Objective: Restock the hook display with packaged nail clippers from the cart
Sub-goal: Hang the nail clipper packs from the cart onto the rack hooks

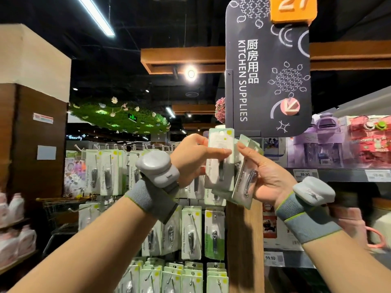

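Head view: a left hand (190,157) pinches one white-and-green carded nail clipper pack (220,159) upright at centre frame, while the right hand (266,176), at 3 o'clock, grips a fanned stack of packs (245,178); the hook display (190,231) hangs at 6 o'clock.

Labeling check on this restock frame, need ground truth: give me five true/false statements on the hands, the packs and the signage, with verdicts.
1. The left hand pinches one upright nail clipper pack. True.
2. The right hand is empty. False: its grip is round a bunch of packs.
3. The hanging sign reads KITCHEN SUPPLIES. True.
4. The hook display is bare. False: packs hang on it in several rows.
5. Both wrists are bare. False: each wears a grey band with a device.
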The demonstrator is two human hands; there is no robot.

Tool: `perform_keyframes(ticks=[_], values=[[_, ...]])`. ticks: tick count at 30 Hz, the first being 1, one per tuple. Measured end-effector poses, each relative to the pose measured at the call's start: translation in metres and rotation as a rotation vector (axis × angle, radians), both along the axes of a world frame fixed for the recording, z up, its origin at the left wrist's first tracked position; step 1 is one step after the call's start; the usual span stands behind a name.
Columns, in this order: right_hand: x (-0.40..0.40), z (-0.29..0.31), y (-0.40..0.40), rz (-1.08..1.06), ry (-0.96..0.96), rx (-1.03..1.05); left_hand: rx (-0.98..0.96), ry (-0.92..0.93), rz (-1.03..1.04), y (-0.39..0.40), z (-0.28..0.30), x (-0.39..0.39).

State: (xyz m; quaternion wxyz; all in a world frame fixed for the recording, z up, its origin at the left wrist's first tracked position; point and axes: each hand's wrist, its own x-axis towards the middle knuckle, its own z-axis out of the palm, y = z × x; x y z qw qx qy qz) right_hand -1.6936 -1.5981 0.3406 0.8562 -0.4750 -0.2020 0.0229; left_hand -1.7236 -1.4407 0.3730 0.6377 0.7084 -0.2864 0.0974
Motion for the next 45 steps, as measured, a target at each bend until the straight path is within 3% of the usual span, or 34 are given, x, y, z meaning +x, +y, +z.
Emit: perform_keyframes(ticks=[5, 13, 16, 25, 33, 45], values=[[0.000, -0.002, 0.015, -0.010, -0.012, 0.018, -0.109, 0.031, -0.008, 0.018, -0.005, -0.004], [0.006, 0.004, 0.063, -0.111, -0.002, 0.027, -0.111, -0.126, -0.024, 0.090, 0.007, -0.005], [0.004, 0.009, 0.082, -0.169, -0.014, 0.014, -0.191, -0.138, 0.026, 0.129, 0.018, -0.005], [0.010, 0.005, 0.154, -0.221, 0.007, 0.044, -0.039, -0.241, 0.281, 0.226, 0.009, 0.040], [0.020, 0.012, 0.192, -0.319, -0.040, -0.006, -0.186, -0.182, 0.350, 0.245, 0.007, 0.074], [0.026, 0.011, 0.189, -0.399, -0.144, -0.127, 0.130, -0.336, 0.349, 0.225, 0.009, 0.077]])
